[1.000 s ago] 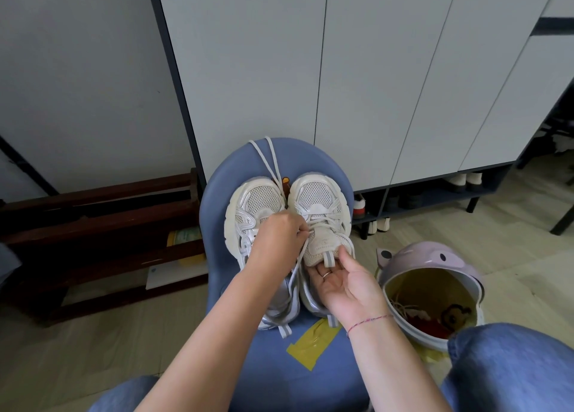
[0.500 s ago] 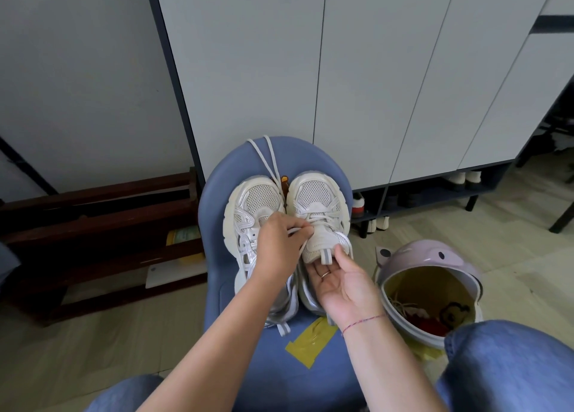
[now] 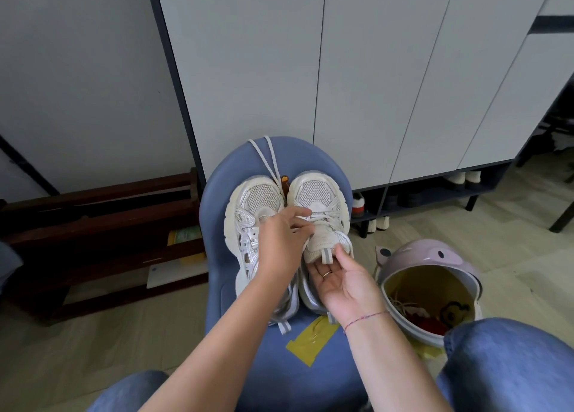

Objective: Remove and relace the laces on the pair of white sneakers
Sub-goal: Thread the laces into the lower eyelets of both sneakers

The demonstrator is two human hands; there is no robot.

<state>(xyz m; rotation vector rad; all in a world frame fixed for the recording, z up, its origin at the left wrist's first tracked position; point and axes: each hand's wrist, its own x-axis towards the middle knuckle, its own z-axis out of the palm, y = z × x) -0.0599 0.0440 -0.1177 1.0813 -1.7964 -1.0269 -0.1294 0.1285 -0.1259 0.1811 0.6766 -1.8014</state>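
Two white sneakers stand side by side on a blue chair (image 3: 310, 377), toes pointing away from me. The left sneaker (image 3: 257, 197) has no lace across its front; a loose white lace (image 3: 264, 160) trails from its toe over the chair back. My left hand (image 3: 281, 244) reaches across to the right sneaker (image 3: 316, 194) and pinches a strand of its lace (image 3: 323, 217) near the lower eyelets. My right hand (image 3: 338, 278) lies palm up under that shoe's tongue (image 3: 323, 244), thumb on its edge, holding it.
A pink bin (image 3: 400, 256) with rubbish inside stands on the floor right of the chair. Yellow tape (image 3: 310, 340) sticks to the seat. A dark wooden rack (image 3: 93, 225) is at the left, and a white cabinet (image 3: 372, 85) with shoes (image 3: 358, 206) beneath stands behind. My knees frame the bottom.
My left hand's fingers have uncurled and stretched rightward from over the left sneaker onto the right sneaker's laces. My right hand has stayed at the tongue.
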